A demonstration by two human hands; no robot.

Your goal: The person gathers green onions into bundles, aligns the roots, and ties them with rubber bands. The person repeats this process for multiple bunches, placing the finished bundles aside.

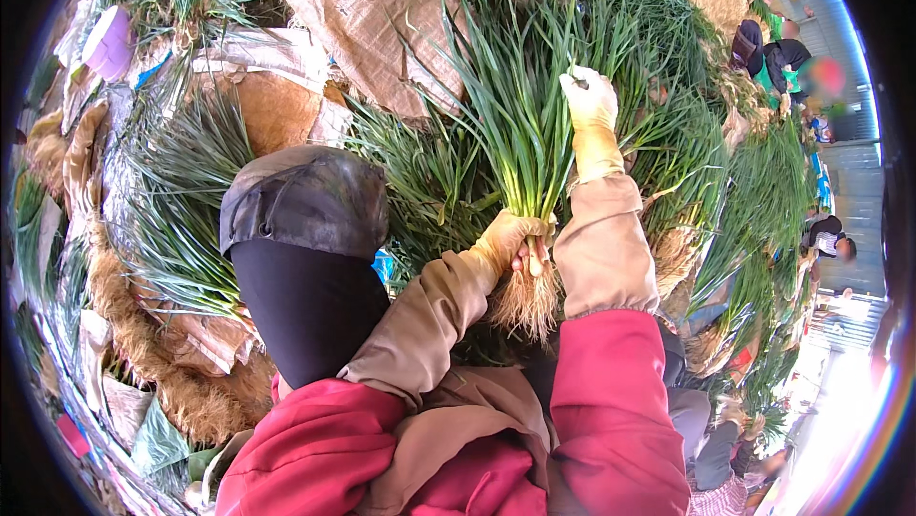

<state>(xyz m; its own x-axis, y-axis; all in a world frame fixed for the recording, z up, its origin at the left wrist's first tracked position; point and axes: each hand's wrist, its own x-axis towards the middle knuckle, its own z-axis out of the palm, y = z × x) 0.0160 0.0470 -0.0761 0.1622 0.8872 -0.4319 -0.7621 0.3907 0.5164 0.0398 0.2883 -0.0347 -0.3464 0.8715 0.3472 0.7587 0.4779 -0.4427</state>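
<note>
My left hand (509,240), in a yellowish glove, is closed around the lower stalks of a bunch of green leafy alliums (526,158). Pale roots (528,301) hang below that fist, and the long leaves fan upward. My right hand (592,97), gloved as well, is raised at the right side of the leaves with its fingers curled; a small pale-green piece shows at the fingertips, and I cannot tell whether it is a separate stalk or a leaf of the bunch. Brown sleeve covers reach over both forearms.
More green bunches lie at the left (186,208), beneath the held bunch and at the right (751,194). Brown woven sacking (365,22) lies ahead. A person's dark cap (304,194) is close at the left. Other people (776,61) sit far right, near a corrugated metal wall (851,222).
</note>
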